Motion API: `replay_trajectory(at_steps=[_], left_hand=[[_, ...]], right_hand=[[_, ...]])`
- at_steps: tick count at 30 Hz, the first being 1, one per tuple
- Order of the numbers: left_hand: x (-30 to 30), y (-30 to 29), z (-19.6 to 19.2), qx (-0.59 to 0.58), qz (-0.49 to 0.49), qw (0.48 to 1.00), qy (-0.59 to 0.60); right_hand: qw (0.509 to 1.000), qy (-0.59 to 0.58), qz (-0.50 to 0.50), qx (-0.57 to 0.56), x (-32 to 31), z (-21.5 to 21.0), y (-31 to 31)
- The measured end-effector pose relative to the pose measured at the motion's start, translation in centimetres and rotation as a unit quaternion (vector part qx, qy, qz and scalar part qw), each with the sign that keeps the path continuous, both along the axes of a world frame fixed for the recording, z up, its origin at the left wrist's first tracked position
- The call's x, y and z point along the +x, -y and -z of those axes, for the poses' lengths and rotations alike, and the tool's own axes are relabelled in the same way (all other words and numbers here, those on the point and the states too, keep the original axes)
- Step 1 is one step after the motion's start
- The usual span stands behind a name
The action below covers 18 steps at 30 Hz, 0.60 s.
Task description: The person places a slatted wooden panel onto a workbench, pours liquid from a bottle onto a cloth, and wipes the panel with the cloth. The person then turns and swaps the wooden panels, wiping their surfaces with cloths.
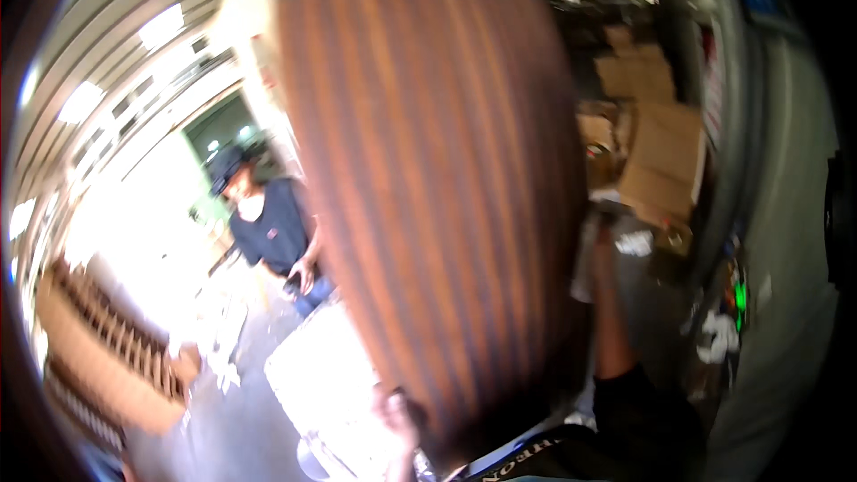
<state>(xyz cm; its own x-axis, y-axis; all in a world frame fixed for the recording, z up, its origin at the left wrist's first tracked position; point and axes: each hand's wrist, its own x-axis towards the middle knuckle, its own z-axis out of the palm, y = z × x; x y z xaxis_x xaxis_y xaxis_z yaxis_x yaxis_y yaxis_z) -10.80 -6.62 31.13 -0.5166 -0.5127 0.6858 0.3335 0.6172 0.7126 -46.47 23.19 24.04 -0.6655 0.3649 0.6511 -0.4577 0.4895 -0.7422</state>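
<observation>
Both hands hold a large brown corrugated cardboard sheet [428,196] upright: left hand [397,411] fingers clamped on its bottom edge, right hand [603,241] blurred, grip unclear. Keeping it steady seems wise; a co-worker [272,223] stands near.

Surroundings: a co-worker, cardboard stacks and a bright doorway

A person in a dark shirt and cap [268,223] stands at the left beyond a bright, washed-out floor [143,241]. Brown slatted stacks [107,348] lie at lower left. Flattened cardboard boxes [656,143] lean at upper right, beside a grey pillar [736,125]. Ribbed ceiling panels with lights [134,45] curve overhead.
</observation>
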Motion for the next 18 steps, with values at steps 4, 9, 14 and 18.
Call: replay_trajectory(at_steps=[4,9,14,18], left_hand=[[-3.8,-4.0,10.7,0.185,0.009,0.981,0.050],[-4.5,-6.8,13.9,0.225,0.153,0.944,0.187],[-6.2,-8.7,13.6,0.252,0.163,0.944,0.134],[-9.8,-10.2,12.7,0.157,0.117,0.953,0.231]], right_hand=[[0.988,0.023,0.096,0.122,3.3,-0.1,-9.7],[0.945,0.066,0.132,0.292,8.3,4.6,-16.2],[0.911,0.234,0.204,0.272,14.1,14.6,-18.9],[0.924,0.321,0.167,0.125,26.1,20.9,-18.5]])
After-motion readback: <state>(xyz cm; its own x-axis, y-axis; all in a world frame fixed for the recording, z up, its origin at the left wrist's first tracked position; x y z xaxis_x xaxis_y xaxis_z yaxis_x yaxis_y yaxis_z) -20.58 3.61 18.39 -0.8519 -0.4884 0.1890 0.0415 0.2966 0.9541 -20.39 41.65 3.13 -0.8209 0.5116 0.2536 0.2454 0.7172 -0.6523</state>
